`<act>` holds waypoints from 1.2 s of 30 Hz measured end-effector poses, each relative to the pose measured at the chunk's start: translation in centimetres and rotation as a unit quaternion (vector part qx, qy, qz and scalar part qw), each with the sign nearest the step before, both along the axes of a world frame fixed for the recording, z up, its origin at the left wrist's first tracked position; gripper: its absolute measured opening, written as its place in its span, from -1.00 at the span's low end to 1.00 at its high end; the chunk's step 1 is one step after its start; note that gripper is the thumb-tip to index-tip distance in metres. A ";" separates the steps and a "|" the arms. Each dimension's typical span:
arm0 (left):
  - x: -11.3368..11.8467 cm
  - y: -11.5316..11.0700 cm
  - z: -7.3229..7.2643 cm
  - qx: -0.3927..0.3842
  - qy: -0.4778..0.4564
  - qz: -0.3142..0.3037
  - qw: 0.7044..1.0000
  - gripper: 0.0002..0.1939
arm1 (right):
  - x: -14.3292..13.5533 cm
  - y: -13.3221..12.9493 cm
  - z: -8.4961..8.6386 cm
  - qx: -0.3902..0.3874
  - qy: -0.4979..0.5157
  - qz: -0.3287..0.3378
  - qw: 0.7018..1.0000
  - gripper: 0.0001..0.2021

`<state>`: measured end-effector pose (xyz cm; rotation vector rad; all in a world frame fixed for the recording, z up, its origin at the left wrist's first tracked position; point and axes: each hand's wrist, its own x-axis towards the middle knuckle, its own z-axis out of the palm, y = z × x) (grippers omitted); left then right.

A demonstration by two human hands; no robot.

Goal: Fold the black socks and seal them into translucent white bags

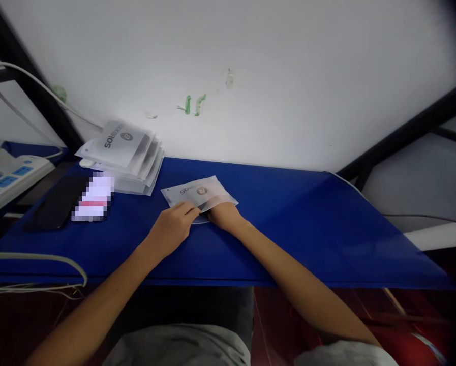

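A frosted, see-through pouch with dark printed lettering and a round logo lies at the middle of the blue table. My left hand is closed on the near left edge of the pouch's mouth. Inside the pouch, through its open near side, is my right hand; the fingers are covered by the frosted film, so what they hold, if anything, is hidden. A dark patch shows in the mouth between both hands.
Similar printed pouches are stacked at the back left. Beside them lie a black phone and a blurred-out lit screen. A white power strip sits far left. Cables run along the left edge; a white wall stands behind.
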<state>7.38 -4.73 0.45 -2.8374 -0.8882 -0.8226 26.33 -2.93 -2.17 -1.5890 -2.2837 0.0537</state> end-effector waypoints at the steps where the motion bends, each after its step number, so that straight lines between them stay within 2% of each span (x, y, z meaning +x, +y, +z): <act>1: -0.2 0.0 -0.2 0.003 -0.003 0.005 1.000 -0.73 | 0.2 -0.3 0.3 -0.016 0.007 0.022 1.000 -0.58; 5: -0.8 -0.2 -0.8 -0.009 -0.011 0.018 1.000 -0.74 | 0.6 -1.8 1.1 -0.038 0.018 0.080 0.996 -0.54; 9: -1.1 -0.3 -0.9 -0.014 -0.007 0.037 0.999 -0.74 | 0.1 -2.8 0.9 -0.007 0.001 0.080 0.997 -0.66; 13: -1.5 -0.2 -1.0 -0.012 -0.001 0.051 0.999 -0.74 | -0.3 -4.2 1.2 -0.005 -0.018 0.086 0.996 -0.65; 20: -1.9 -0.4 -1.3 -0.010 0.007 0.049 0.999 -0.76 | -0.4 -7.8 1.8 0.089 -0.102 0.125 0.983 -0.63; 24: -1.9 -0.4 -1.4 0.001 0.010 0.035 0.999 -0.75 | -0.9 -8.0 1.7 0.070 -0.126 0.094 0.985 -0.67; 32: -2.3 -0.1 -1.6 -0.019 0.040 0.035 0.998 -0.71 | -0.9 -7.8 2.2 0.038 -0.060 0.078 0.994 -0.67; 36: -2.2 -0.2 -1.6 -0.045 0.037 0.049 0.997 -0.72 | 0.0 -7.7 2.5 0.086 -0.026 0.044 0.995 -0.72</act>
